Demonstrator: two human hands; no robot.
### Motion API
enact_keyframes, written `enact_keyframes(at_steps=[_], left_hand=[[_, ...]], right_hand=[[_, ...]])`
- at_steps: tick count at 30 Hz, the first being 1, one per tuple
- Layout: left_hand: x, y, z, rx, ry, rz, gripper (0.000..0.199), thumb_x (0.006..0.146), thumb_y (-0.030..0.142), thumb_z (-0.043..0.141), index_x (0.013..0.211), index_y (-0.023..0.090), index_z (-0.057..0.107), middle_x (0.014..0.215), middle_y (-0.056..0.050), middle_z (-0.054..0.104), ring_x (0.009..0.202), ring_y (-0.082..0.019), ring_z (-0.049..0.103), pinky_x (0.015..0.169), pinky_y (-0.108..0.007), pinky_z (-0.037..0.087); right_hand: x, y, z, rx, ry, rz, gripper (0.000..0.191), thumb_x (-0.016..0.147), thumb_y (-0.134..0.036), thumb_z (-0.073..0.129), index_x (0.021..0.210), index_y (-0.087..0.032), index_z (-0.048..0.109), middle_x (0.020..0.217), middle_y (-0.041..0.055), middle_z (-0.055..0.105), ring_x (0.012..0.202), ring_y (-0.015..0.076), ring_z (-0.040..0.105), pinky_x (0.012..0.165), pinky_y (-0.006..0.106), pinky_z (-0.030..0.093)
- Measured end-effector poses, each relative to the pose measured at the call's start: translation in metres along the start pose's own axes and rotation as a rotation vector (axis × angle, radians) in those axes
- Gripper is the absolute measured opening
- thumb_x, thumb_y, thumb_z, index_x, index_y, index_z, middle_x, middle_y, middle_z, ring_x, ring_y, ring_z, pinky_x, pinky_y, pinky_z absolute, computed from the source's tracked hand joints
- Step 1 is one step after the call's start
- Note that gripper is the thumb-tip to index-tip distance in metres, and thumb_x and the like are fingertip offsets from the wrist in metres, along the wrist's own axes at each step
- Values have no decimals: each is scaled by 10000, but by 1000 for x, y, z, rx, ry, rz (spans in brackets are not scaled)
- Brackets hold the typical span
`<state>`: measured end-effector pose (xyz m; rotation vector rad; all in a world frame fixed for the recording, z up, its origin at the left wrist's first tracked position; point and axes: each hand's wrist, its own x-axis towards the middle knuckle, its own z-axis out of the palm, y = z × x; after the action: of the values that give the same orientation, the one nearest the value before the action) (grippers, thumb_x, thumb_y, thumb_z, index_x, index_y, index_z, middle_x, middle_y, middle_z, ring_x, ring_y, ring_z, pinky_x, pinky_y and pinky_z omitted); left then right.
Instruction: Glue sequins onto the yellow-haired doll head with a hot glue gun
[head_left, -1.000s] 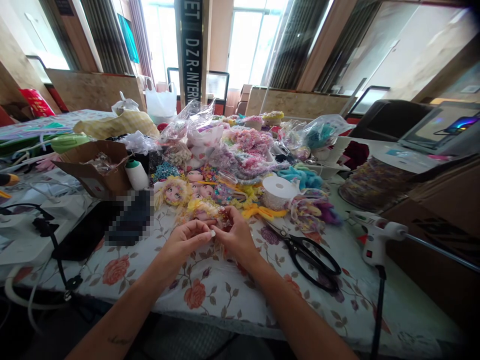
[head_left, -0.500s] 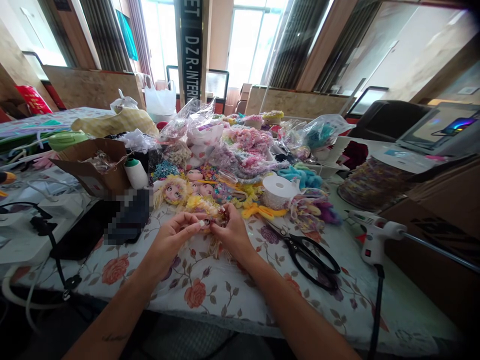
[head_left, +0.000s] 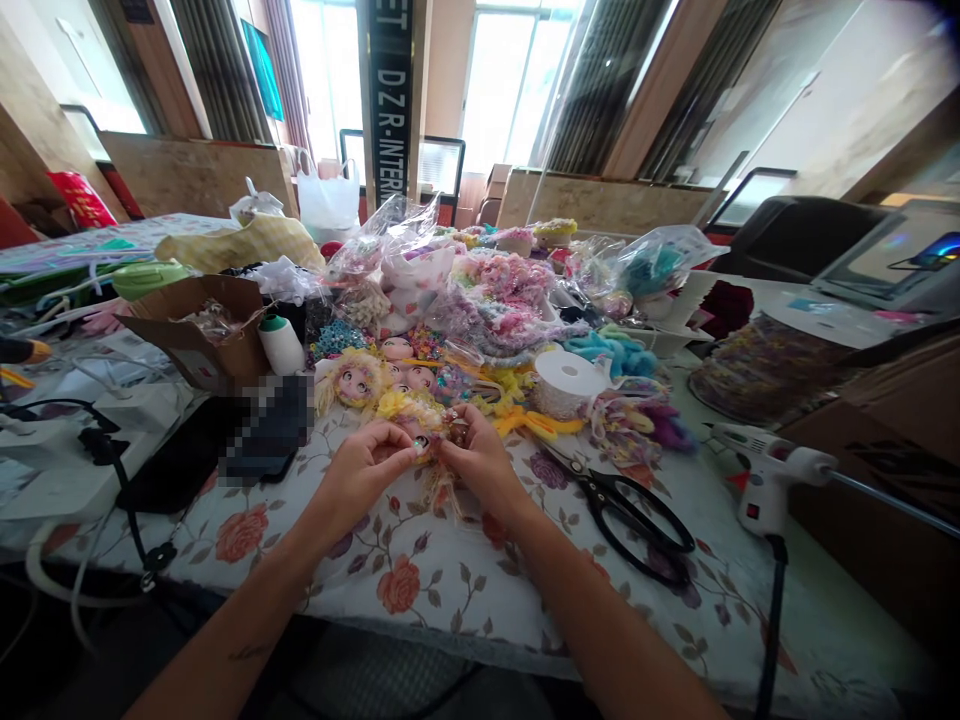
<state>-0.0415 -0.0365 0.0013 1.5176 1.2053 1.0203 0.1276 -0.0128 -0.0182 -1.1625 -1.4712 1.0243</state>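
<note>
A doll head with yellow yarn hair (head_left: 409,408) lies between my hands over the floral cloth. My left hand (head_left: 373,462) pinches a tiny shiny piece by the doll's eye; the fingertips hide most of it. My right hand (head_left: 476,455) has its thumb and fingers closed on the doll's hair at the right side. Just beyond lie another yellow-haired doll head (head_left: 358,380) and several bare doll faces (head_left: 411,376). Black-handled scissors (head_left: 637,515) rest to the right of my right hand.
A white spool (head_left: 571,378), yarn heaps (head_left: 499,290) and plastic-wrapped items fill the table's back. At left are a cardboard box (head_left: 206,335), a thread cone (head_left: 282,345), a phone (head_left: 274,430) and power strips (head_left: 71,470). A glue gun (head_left: 772,475) stands at right.
My left fingertips have moved in against the doll's face, and a white bit seen at them before no longer shows. The whole view has shifted slightly, moving things rightward.
</note>
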Motion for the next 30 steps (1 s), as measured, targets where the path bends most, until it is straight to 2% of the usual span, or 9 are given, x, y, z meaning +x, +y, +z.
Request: enact_keyframes(at_steps=[4,10,19,24,30], left_hand=[[6,0,1,165,38,35,179,751,348,612,726,171,617,784,-33,589,737,-180,569,674,-283,439],[11,-1,7,313,110,81,158,744,307,592,663,175,624,777,-32,586,730,-187,573,676,-303,445],[15,-1,11,350,159,69,156,716,292,592,621,170,620,760,-23,546,691,-169,541,649,-294,431],[16,-1,11,337,161,68,142,705,267,586,604,171,609,770,-22,520,698,-164,529,651,-286,423],[18,-2,10,330,183,56,112,661,255,601,577,182,614,742,-10,525,681,-165,521,648,-282,410]], right_hand=[[-2,1,-2,25,-33,4,226,731,-338,638,865,-216,502,692,-18,615,586,141,552,505,229,426],[-3,3,1,2,-7,-12,233,738,-355,641,870,-224,500,654,-26,615,552,145,550,482,233,425],[-6,-4,4,-27,6,16,218,755,-340,606,879,-206,486,696,-12,611,555,139,533,508,243,429],[-8,-4,5,-87,30,-15,193,765,-337,591,884,-213,503,706,0,624,585,161,555,518,252,428],[-9,-1,5,-168,55,-50,177,765,-311,594,891,-216,513,622,-30,568,547,155,516,493,240,381]])
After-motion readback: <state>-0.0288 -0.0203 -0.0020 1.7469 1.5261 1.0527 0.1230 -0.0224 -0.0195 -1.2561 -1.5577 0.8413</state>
